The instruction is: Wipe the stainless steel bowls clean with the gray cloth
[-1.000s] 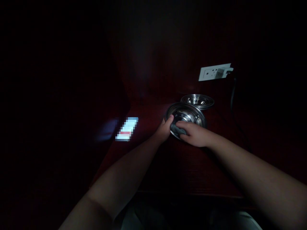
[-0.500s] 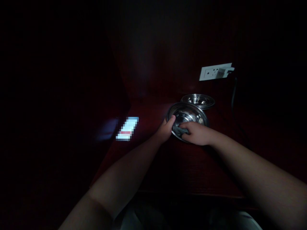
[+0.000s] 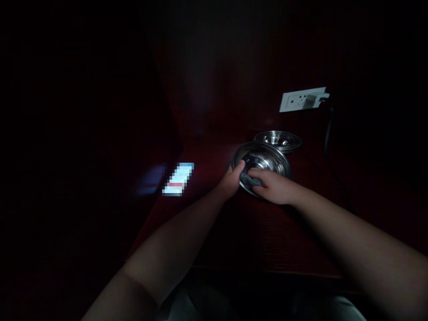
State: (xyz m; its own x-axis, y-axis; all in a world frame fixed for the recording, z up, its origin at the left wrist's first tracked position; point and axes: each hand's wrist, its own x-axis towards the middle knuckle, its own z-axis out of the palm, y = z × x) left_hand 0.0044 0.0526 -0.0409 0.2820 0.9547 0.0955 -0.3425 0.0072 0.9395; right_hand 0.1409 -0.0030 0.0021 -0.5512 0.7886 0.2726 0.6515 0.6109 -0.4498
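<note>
A stainless steel bowl is held above the rear half of the dark red wooden tabletop, nearer to the back edge than to the front one, with its open side tipped toward the wearer. Whether its underside touches the wood cannot be told. The left hand grips the rim at the bowl's left, thumb hooked over the inner side; its other fingers are hidden behind the wall of the bowl. The right hand reaches into the lower part of the bowl, its thumb and fingers closed on a bunched grey cloth that lies against the inner surface, right next to the left thumb.

Just behind the bowl, close to the back edge, sits a shallow steel dish (perhaps more than one, nested; the rim looks layered). Near the left edge lies a phone, its bright screen blurred into blocks. On the wall beyond the back edge, toward the right, is a white socket plate with an adapter plugged in, and a dark cable hangs below it.
</note>
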